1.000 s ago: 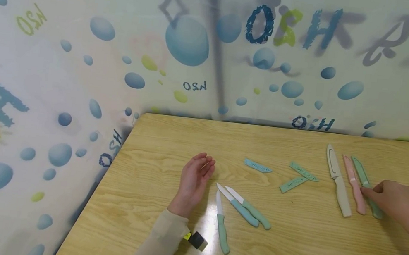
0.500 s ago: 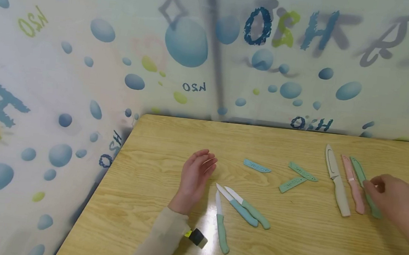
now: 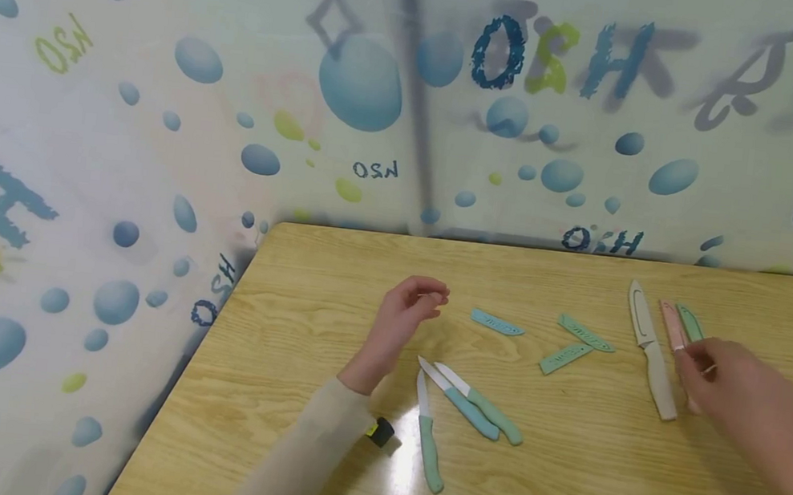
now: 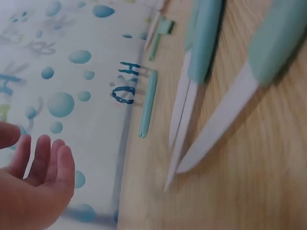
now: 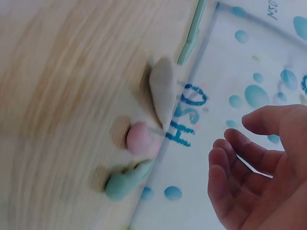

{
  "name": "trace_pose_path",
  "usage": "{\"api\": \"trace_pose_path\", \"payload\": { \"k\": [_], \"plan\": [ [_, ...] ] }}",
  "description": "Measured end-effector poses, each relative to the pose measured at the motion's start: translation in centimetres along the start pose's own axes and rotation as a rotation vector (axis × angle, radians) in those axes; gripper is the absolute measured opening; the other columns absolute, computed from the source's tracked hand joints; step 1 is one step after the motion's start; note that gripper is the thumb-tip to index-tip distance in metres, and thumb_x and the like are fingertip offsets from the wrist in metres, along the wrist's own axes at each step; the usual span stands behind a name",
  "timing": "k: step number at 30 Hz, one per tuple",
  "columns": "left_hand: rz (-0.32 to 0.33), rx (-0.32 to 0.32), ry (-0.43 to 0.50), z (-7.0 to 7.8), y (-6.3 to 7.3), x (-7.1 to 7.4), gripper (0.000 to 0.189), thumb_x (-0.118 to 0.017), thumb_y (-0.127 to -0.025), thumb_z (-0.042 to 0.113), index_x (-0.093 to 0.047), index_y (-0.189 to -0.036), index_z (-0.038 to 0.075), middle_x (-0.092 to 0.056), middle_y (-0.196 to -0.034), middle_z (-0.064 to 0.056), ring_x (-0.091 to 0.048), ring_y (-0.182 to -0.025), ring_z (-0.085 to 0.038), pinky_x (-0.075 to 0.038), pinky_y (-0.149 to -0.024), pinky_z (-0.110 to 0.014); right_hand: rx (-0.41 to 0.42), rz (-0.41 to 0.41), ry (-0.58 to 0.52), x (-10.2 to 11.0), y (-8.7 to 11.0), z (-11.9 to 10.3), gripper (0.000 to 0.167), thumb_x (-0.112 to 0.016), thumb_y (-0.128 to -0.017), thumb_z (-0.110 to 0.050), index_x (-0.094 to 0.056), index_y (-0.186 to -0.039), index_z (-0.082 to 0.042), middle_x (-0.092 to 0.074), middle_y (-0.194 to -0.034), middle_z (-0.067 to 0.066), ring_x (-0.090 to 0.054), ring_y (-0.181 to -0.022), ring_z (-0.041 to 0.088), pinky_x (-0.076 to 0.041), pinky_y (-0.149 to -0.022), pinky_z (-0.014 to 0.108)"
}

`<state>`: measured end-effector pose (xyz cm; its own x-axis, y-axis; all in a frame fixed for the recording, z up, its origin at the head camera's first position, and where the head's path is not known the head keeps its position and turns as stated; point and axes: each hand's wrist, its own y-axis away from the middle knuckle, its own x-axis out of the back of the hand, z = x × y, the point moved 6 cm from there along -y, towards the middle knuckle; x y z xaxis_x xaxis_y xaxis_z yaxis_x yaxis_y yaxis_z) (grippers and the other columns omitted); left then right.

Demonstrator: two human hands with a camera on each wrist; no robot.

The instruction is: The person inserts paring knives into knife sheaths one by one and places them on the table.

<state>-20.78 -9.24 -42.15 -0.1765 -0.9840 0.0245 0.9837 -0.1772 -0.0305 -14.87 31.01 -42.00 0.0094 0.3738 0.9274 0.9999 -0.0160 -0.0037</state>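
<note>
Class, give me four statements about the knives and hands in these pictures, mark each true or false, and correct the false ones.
1. The slim pink knife lies between the long cream knife and the green sheathed knife. True.
2. The person's right hand grips a knife. False: the right hand holds nothing.
3. The slender blue-handled knife is in a sheath. False: its white blade is bare.
4. The flat light-blue sheath lies on the wood-grained table. True.
</note>
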Motion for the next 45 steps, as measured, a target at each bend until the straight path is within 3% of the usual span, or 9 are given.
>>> {"api": "trace_pose_path", "payload": {
  "k": [7,12,16,20,24,28,34,45],
  "plan": [
    [-0.174,-0.065,-0.406,0.3,-1.4,-2.0,0.029,-0.056,-0.108,0.021,-0.065,-0.131,0.007,-0.066,-0.133,-0.006,-0.061,-0.124,-0.023,-0.053,-0.104,-0.037,0.048,-0.029,-0.039,-0.7,0.7,-1.5,0.031,-0.063,-0.102,-0.024,-0.071,-0.103,0.006,-0.071,-0.088,0.018,-0.065,-0.069,0.026,-0.047,-0.046,0.034],
    [-0.266,-0.119,-0.609,0.5,-2.4,-3.7,0.034,-0.056,-0.108,0.021,-0.062,-0.137,0.005,-0.063,-0.14,-0.009,-0.057,-0.132,-0.025,-0.05,-0.109,-0.036,0.096,-0.013,-0.047,-1.1,1.0,-2.6,0.029,-0.065,-0.102,-0.023,-0.072,-0.104,0.005,-0.072,-0.09,0.017,-0.068,-0.074,0.029,-0.049,-0.047,0.035],
    [-0.322,-0.169,-0.756,0.3,-3.1,-5.0,0.034,-0.054,-0.109,0.021,-0.062,-0.139,0.007,-0.061,-0.143,-0.009,-0.055,-0.135,-0.025,-0.048,-0.111,-0.037,0.097,-0.031,-0.055,-1.4,1.0,-3.0,0.03,-0.065,-0.102,-0.025,-0.072,-0.107,0.004,-0.072,-0.09,0.016,-0.066,-0.07,0.024,-0.047,-0.046,0.034],
    [-0.354,-0.194,-0.879,0.0,-3.8,-5.9,0.031,-0.053,-0.11,0.022,-0.064,-0.136,0.009,-0.061,-0.142,-0.007,-0.056,-0.133,-0.023,-0.047,-0.111,-0.034,0.098,-0.068,-0.078,-1.8,1.1,-3.3,0.033,-0.061,-0.105,-0.028,-0.072,-0.111,0.002,-0.074,-0.092,0.014,-0.064,-0.067,0.017,-0.046,-0.047,0.034],
    [-0.382,-0.227,-1.04,-0.4,-4.3,-6.9,0.027,-0.054,-0.109,0.02,-0.067,-0.13,0.009,-0.064,-0.137,-0.005,-0.06,-0.127,-0.02,-0.049,-0.107,-0.029,0.108,-0.079,-0.089,-1.9,1.2,-3.6,0.034,-0.059,-0.106,-0.03,-0.073,-0.111,0.0,-0.074,-0.093,0.014,-0.066,-0.07,0.019,-0.047,-0.047,0.034],
    [-0.449,-0.296,-1.193,-1.1,-4.9,-8.0,0.025,-0.056,-0.109,0.017,-0.07,-0.128,0.009,-0.066,-0.132,-0.004,-0.061,-0.123,-0.018,-0.05,-0.105,-0.025,0.118,-0.061,-0.082,-1.8,1.1,-3.7,0.032,-0.059,-0.106,-0.029,-0.073,-0.109,-0.001,-0.074,-0.093,0.013,-0.067,-0.072,0.022,-0.046,-0.047,0.034],
    [-0.554,-0.331,-1.31,-1.9,-5.1,-9.1,0.027,-0.059,-0.107,0.017,-0.069,-0.132,0.011,-0.065,-0.131,-0.004,-0.062,-0.119,-0.018,-0.047,-0.108,-0.026,0.138,-0.055,-0.073,-1.9,1.1,-4.1,0.03,-0.061,-0.104,-0.027,-0.073,-0.109,0.0,-0.073,-0.092,0.01,-0.067,-0.076,0.023,-0.049,-0.049,0.034],
    [-0.618,-0.298,-1.405,-2.4,-5.2,-10.6,0.022,-0.064,-0.104,0.014,-0.075,-0.123,0.016,-0.066,-0.116,-0.001,-0.062,-0.106,-0.015,-0.051,-0.094,-0.022,0.149,-0.036,-0.083,-1.9,1.1,-4.4,0.028,-0.061,-0.104,-0.026,-0.073,-0.106,-0.001,-0.072,-0.09,0.008,-0.067,-0.075,0.022,-0.048,-0.048,0.033]
  ]
}}
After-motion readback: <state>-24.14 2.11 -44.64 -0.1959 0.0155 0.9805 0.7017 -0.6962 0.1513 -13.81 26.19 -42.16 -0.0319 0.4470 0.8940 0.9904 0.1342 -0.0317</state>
